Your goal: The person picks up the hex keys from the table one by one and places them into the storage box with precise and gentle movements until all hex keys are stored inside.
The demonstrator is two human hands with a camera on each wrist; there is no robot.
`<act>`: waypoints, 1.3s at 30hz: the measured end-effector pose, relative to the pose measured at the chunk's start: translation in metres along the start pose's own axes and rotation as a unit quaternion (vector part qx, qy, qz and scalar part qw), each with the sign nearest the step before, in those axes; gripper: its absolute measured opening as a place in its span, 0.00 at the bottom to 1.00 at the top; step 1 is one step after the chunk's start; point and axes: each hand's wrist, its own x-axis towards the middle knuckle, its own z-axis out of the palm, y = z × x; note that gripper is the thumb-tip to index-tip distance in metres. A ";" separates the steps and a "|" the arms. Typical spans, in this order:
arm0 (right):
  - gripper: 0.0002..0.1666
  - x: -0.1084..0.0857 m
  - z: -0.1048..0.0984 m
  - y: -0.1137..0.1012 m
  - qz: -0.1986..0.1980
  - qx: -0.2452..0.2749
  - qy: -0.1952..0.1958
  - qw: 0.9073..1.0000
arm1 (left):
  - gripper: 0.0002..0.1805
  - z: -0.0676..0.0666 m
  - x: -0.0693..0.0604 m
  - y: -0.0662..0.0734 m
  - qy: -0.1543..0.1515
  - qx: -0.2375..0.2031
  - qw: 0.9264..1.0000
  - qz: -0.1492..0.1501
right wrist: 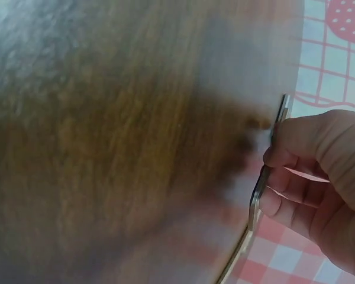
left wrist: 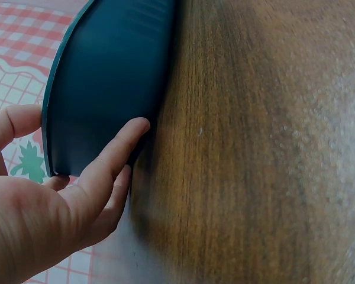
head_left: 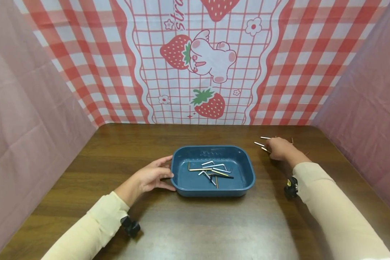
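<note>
In the head view, a blue rectangular tray [head_left: 214, 193] stands mid-table, with several L-shaped hex keys [head_left: 199, 169], silver, brass-coloured and black, lying loosely across its bottom. My left hand [head_left: 154, 176] touches the tray's left end. Its fingers lie fairly straight against the outer wall [left wrist: 100, 89] in the left wrist view, and one digit meets the rim. Far to the right, my right hand [head_left: 278, 148] is low over the table among loose hex keys [head_left: 259, 144]. The right wrist view shows it pinching a metallic hex key [right wrist: 255, 198] between thumb and fingers; how many keys it holds is unclear.
Beyond the right hand lies a copper-coloured hex key [head_left: 292, 140]. Behind the brown wooden table [head_left: 143, 141] hangs a strawberry-printed checked cloth [head_left: 211, 72]. Pink cloths [head_left: 35, 90] flank both sides. A small black device [head_left: 130, 226] sits at the left wrist.
</note>
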 end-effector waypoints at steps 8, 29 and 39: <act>0.15 -0.006 -0.003 -0.007 -0.040 0.017 0.024 0.999 | 0.46 0.001 0.001 0.001 0.003 -0.001 1.000 0.000; 0.27 -0.028 -0.034 -0.042 -0.106 0.024 0.021 0.994 | 0.46 -0.001 0.001 -0.001 0.002 -0.002 1.000 -0.002; 0.28 -0.037 -0.059 -0.066 -0.148 0.014 0.032 0.988 | 0.46 0.001 0.000 0.000 0.004 -0.002 1.000 -0.004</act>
